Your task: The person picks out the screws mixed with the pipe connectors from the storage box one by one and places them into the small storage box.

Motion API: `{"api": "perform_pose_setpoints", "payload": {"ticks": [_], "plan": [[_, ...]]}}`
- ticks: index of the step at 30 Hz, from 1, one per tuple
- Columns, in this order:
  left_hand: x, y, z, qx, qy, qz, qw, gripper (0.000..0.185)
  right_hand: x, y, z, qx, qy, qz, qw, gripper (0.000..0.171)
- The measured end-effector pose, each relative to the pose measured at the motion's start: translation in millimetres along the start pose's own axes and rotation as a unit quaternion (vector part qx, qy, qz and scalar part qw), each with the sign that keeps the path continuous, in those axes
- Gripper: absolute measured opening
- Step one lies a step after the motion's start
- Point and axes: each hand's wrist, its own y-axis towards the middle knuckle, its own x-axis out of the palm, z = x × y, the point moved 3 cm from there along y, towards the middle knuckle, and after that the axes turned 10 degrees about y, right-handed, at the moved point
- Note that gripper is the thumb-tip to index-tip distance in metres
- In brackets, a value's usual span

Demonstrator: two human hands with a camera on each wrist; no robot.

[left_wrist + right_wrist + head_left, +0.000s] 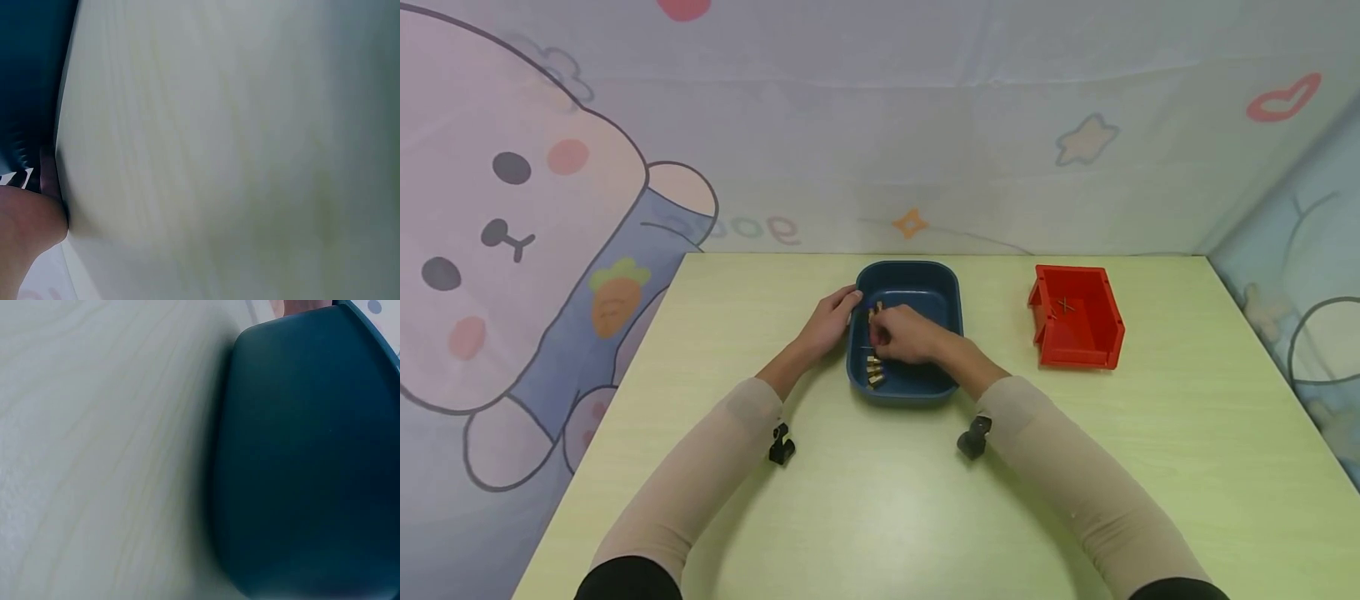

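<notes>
A dark blue tray (925, 275) stands at the middle of the table's far half. My left hand (826, 323) holds its left side, thumb at the rim and fingers along the outer wall; part of that hand (31, 215) shows beside the tray in the left wrist view. Inside the tray, small brass fittings (875, 371) lie in a row along the left wall. My right hand (910, 335) reaches over the tray's right rim with curled fingers and pinches at a fitting in this row. The fingers mostly hide that piece. In the right wrist view only the tray's outer wall (306, 456) shows clearly.
A red bin (1078, 333) stands to the right of the tray, with a few thin metal pieces (1063, 307) in it. Both stand on a pale wooden table (880, 500). A printed cloth (880, 125) hangs behind the table's far edge.
</notes>
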Motion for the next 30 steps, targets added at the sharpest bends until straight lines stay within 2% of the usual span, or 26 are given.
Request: {"api": "perform_pose_setpoints", "payload": {"ticks": [10,30], "plan": [[0.8,-1.7,1.5,-0.004,-0.005,0.000,1.0000,0.062,-7,-6,-4,-0.015,-0.019,0.013,1.000,0.008],[1.0,-0.5,0.3,-0.008,-0.010,-0.005,0.9999,0.062,-30,-36,-9,-0.052,-0.053,0.041,0.996,0.009]]}}
